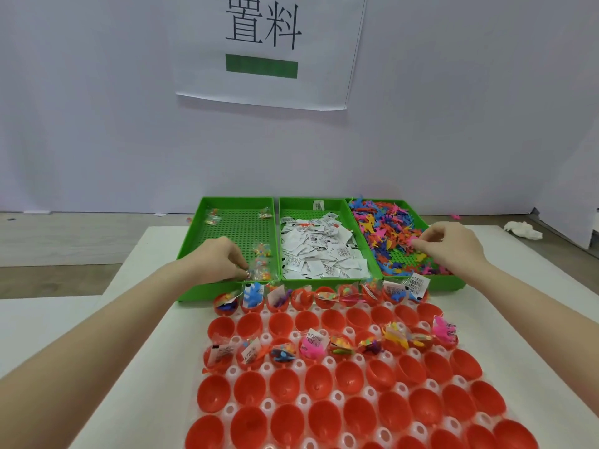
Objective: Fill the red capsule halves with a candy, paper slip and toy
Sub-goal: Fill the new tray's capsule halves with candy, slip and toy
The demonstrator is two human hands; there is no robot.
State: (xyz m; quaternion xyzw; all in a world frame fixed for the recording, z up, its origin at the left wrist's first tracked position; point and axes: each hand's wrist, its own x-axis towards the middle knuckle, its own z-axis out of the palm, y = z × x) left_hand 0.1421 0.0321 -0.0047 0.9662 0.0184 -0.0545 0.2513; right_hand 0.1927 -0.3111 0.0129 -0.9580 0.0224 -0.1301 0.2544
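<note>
The red capsule halves (340, 377) sit open side up in rows on a white holder tray (301, 398) on the white table (129, 319), right in front of the person. The far row and the third row are stuffed with candy packets, paper slips and little toys; the second row and the near rows look hollow.

Just behind them stand three green trays side by side. The left tray (227, 202) holds only a few clear candy packets (262, 251); the left hand (220, 262) reaches into its near corner, fingers curled down and pinching one candy packet (259, 273) at its edge. The middle tray (311, 202) is heaped with white paper slips (321, 254). The right tray (450, 283) is piled with small toys (389, 228) in many colours, and the right hand (450, 244) hovers over it, fingertips (418, 244) closed on a pink toy (411, 242)

A paper sign (269, 50) with a green bar hangs on the wall behind
</note>
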